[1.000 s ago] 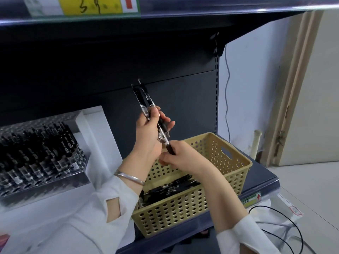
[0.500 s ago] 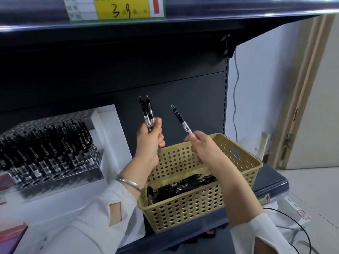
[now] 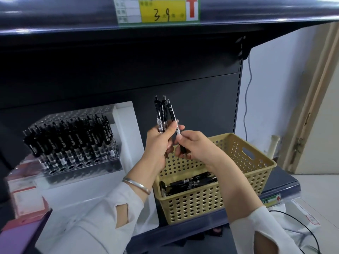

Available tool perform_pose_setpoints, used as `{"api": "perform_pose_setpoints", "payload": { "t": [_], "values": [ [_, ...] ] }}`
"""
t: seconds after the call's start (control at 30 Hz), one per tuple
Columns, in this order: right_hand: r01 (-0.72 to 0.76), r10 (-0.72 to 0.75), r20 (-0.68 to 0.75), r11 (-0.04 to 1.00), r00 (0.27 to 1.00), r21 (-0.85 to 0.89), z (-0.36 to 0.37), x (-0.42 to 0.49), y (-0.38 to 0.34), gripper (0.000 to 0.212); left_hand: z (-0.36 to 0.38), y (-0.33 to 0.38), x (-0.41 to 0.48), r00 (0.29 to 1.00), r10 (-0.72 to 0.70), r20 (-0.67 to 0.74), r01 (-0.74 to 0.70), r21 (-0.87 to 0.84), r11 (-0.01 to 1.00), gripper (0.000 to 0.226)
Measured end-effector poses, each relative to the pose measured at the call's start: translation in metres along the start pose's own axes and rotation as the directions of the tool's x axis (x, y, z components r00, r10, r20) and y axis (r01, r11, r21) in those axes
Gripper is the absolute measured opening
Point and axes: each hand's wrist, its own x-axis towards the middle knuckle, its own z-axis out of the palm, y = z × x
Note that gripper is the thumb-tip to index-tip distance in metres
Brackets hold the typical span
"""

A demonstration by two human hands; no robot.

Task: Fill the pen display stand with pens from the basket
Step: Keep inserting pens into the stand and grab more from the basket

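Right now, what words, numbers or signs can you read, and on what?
"3 9", handwritten on the yellow price tag on the upper shelf edge, beside a red up arrow.
Small print on that tag: too blurred to read.
Print on the held pens and the stand pens: too blurred.
Lower shelf label: too blurred.

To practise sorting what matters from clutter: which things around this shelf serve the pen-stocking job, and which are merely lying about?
Part of the job: pen display stand, basket, pens in the basket, two pens in the left grip, one pen in the right grip.
Just lying about: price label, wall cable, white tube, pink cards.
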Motion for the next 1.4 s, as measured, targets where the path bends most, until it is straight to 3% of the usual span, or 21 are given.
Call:
{"api": "perform_pose_setpoints", "payload": {
  "t": [0.13,0.27,0.33,0.47,0.57,0.67,0.83,0.97,1.13,1.27,1.4],
  "values": [
    [0.053,-0.077,-0.084,0.964,0.993,-0.26,0.011,-0.003,-0.01,0.026,-0.015,0.014,-0.014,0.999,0.028,-0.017,-0.027,0.067,0.997,0.011],
    [0.167,-0.172,-0.309,0.985,0.935,-0.044,0.025,-0.012,-0.032,0.019,-0.031,0.027,-0.027,0.997,0.065,-0.05,-0.054,0.204,0.977,0.011],
    [0.24,-0.21,-0.357,0.97,0.91,0.043,0.034,-0.016,-0.044,0.013,-0.039,0.031,-0.037,0.996,0.081,-0.041,-0.068,0.261,0.963,0.013],
    [0.263,-0.248,-0.364,0.965,0.898,-0.009,0.062,-0.023,-0.058,0.006,-0.057,0.041,-0.064,0.993,0.12,0.014,-0.118,0.326,0.938,0.024],
    [0.259,-0.249,-0.359,0.966,0.899,-0.022,0.08,-0.028,-0.068,0.006,-0.076,0.053,-0.078,0.995,0.091,0.032,-0.097,0.34,0.936,0.019],
    [0.249,-0.234,-0.312,0.968,0.921,0.009,0.096,-0.031,-0.081,0.012,-0.097,0.064,-0.087,0.997,0.069,-0.025,-0.059,0.298,0.953,0.011],
    [0.211,-0.179,-0.316,0.975,0.932,0.07,0.133,-0.033,-0.098,0.016,-0.128,0.073,-0.101,0.982,0.125,-0.144,-0.071,0.33,0.941,0.02],
    [0.222,-0.229,-0.321,0.973,0.919,-0.058,0.148,-0.032,-0.119,0.011,-0.148,0.077,-0.105,0.968,0.142,-0.207,-0.084,0.264,0.961,0.014],
    [0.315,-0.415,-0.352,0.898,0.839,-0.306,0.156,-0.025,-0.137,0.011,-0.167,0.074,-0.099,0.948,0.146,-0.283,-0.112,0.135,0.985,0.022],
    [0.302,-0.432,-0.317,0.873,0.845,-0.384,0.166,-0.015,-0.136,0.013,-0.171,0.069,-0.098,0.952,0.175,-0.251,-0.15,0.116,0.982,0.013],
    [0.284,-0.434,-0.267,0.844,0.86,-0.456,0.169,-0.006,-0.132,0.017,-0.172,0.061,-0.096,0.965,0.159,-0.21,-0.133,0.136,0.982,0.02]
  ]
}}
